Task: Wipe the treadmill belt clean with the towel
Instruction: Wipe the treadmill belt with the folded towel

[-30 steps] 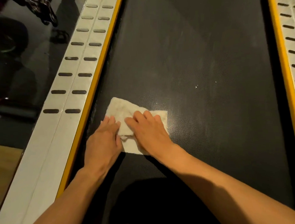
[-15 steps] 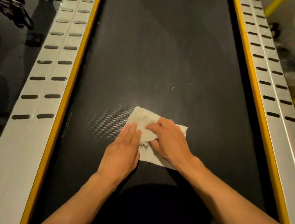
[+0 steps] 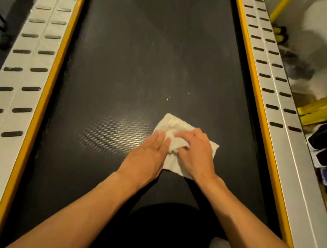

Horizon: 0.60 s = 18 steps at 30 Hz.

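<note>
- One white towel (image 3: 177, 126) lies crumpled on the treadmill belt (image 3: 137, 59), close to us and a bit right of the middle, with one corner pointing away from us.
- Our right hand (image 3: 196, 154) is on top of it with the fingers bent, and a bunch of the cloth is pinched between thumb and fingers.
- Our left hand (image 3: 146, 159) is flat, fingers straight and together. The fingertips press on the towel's left edge while the palm sits over bare belt.
- Both hands are right next to each other over the towel.
- A few tiny white specks (image 3: 167, 99) sit on the belt just past the towel. There's also a shiny patch (image 3: 125, 123) to its left where the dimpled texture shows.
- Yellow strips (image 3: 50, 87) run along both belt edges, with pale slotted side rails (image 3: 17, 98) outside them.
- Past the right rail we can see yellow bars (image 3: 317, 111) and some shoes (image 3: 322, 139) on the floor, all kinda blurry.
</note>
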### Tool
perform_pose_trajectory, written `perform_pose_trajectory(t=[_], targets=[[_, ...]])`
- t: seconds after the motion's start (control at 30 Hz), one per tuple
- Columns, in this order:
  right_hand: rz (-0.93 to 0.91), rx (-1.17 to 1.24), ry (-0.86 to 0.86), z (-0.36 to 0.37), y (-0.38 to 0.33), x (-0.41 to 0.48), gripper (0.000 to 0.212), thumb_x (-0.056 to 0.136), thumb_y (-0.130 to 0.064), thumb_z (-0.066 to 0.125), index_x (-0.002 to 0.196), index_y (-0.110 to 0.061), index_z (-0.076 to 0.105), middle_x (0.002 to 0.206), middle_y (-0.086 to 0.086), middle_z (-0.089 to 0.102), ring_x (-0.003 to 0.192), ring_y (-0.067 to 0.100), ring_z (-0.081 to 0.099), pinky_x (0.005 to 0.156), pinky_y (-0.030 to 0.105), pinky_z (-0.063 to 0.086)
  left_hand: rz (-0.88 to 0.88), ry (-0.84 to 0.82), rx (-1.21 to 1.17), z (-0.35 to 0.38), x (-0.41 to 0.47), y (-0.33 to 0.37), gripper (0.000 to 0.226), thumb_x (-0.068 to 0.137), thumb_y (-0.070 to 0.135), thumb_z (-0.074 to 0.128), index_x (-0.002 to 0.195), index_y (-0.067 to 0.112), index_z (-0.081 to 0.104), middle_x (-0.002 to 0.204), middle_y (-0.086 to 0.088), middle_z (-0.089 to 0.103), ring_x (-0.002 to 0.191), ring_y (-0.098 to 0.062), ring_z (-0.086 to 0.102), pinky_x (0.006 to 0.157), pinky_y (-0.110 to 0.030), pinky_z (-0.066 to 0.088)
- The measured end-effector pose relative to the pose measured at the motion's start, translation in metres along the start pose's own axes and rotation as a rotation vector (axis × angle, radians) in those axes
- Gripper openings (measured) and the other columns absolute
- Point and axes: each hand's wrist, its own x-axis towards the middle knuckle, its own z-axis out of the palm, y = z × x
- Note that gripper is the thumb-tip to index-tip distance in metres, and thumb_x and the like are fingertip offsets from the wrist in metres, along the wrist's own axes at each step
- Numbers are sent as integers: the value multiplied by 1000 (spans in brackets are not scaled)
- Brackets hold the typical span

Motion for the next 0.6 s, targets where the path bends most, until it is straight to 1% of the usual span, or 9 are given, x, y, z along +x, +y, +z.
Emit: perform_pose_trajectory(t=[0.07, 0.13, 0.2, 0.27, 0.3, 0.4, 0.47, 0.53, 0.6], targets=[[-22, -27, 15, -1, -5, 9, 38, 77, -10, 62, 110, -29, 64, 96, -8, 47, 91, 12, 40, 88, 38, 40, -51, -51, 10, -8, 15, -5, 54, 101, 27, 31, 152, 18, 16, 160, -1, 7, 147, -17, 6, 118, -32, 16], [-65, -26, 4, 1, -9, 7, 41, 76, -13, 65, 114, -29, 63, 98, -7, 49, 92, 16, 43, 85, 39, 40, -101, -20, -67, -8, 17, -19, 52, 98, 29, 38, 149, 28, 25, 159, 9, 15, 146, -14, 12, 114, -39, 30], [-107, -21, -23, 1, -4, -5, 45, 75, -15, 68, 117, -29, 62, 99, -9, 49, 93, 12, 43, 86, 34, 39, -81, 31, -47, -2, 11, -22, 50, 93, 27, 46, 143, 26, 41, 152, 8, 33, 141, -21, 30, 88, -47, 53], [-80, -2, -20, -4, 13, -17, 46, 75, -12, 68, 116, -30, 63, 97, -13, 48, 92, 7, 41, 88, 29, 38, 23, 20, 15, 10, 5, -11, 46, 89, 28, 48, 133, 16, 52, 141, -2, 51, 129, -32, 47, 61, -47, 59], [-44, 7, 0, -9, 22, -20, 46, 74, -9, 66, 114, -30, 64, 96, -14, 48, 92, 5, 41, 89, 29, 38, 52, 17, 50, 19, 6, -4, 47, 89, 30, 44, 133, 13, 52, 139, -6, 53, 126, -35, 50, 58, -46, 59], [58, -6, 69, -20, 38, -15, 45, 73, -2, 61, 109, -30, 67, 93, -14, 47, 89, 6, 39, 89, 31, 39, 103, 61, 95, 22, 22, 22, 52, 89, 27, 37, 135, 9, 51, 140, -9, 51, 127, -37, 48, 73, -42, 59], [68, -28, 94, -20, 37, -5, 42, 76, -4, 59, 108, -30, 66, 94, -12, 46, 89, 9, 38, 87, 32, 38, 114, 97, 158, 13, 35, 25, 49, 89, 23, 53, 136, 8, 50, 143, -7, 47, 130, -35, 46, 85, -38, 55], [48, -9, 102, -18, 30, 1, 43, 75, -5, 60, 110, -29, 65, 95, -10, 46, 90, 11, 40, 86, 33, 37, 111, 118, 152, 3, 41, 17, 54, 77, 24, 74, 127, 8, 60, 133, -7, 58, 124, -33, 53, 87, -37, 53], [21, 47, 60, -15, 29, -4, 48, 73, -4, 63, 114, -29, 64, 96, -11, 46, 93, 9, 41, 89, 32, 36, 103, 121, 136, 7, 38, 8, 44, 82, 22, 64, 124, 6, 63, 129, -9, 61, 123, -34, 54, 88, -39, 52]])
